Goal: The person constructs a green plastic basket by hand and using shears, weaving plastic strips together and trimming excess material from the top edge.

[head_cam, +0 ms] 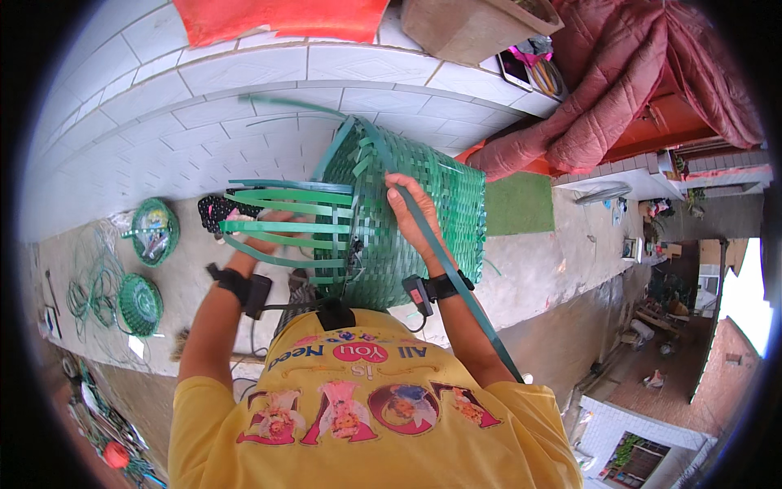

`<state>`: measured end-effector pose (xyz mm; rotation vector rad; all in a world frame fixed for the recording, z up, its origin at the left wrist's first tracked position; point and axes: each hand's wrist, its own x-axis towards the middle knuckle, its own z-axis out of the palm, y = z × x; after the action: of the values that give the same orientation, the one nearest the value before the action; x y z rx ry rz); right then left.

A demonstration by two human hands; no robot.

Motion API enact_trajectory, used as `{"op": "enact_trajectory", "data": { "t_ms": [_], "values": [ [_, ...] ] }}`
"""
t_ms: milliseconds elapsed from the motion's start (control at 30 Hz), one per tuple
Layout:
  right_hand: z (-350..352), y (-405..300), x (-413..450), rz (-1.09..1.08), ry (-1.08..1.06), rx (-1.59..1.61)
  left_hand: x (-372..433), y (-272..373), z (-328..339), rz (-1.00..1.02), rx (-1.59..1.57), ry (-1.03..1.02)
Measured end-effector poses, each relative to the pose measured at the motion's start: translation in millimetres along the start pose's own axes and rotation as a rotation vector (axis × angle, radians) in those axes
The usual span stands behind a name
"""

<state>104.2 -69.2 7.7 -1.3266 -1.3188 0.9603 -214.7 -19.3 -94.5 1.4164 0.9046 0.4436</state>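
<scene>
A large woven basket of green plastic strapping (427,202) lies on its side before me, its woven wall to the right. Several loose strap ends (287,226) stick out leftward from its edge. My right hand (414,214) rests against the woven wall, thumb and fingers pinching a long flat green strap (437,247). That strap runs from the basket's upper corner down across my right forearm. My left hand (275,229) is blurred and partly hidden behind the loose strap ends; whether it grips one is unclear.
Two small green baskets (156,232) and a tangle of strapping (91,293) lie on the concrete floor at left. A tiled ledge (256,67) runs across the top, bearing a phone (515,70) and a planter (476,27). A maroon quilted cover (611,91) hangs at upper right.
</scene>
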Motion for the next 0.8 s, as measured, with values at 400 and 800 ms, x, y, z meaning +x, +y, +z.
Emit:
{"op": "enact_trajectory", "data": {
  "t_ms": [400, 800],
  "values": [
    [0, -27, 1, 0.016, -0.059, -0.129, -22, 254, -61, -0.178, 0.156, 0.063],
    [-18, -34, -23, 0.124, 0.08, 0.626, -11, 186, 84, -0.338, -0.16, -0.155]
  ]
}}
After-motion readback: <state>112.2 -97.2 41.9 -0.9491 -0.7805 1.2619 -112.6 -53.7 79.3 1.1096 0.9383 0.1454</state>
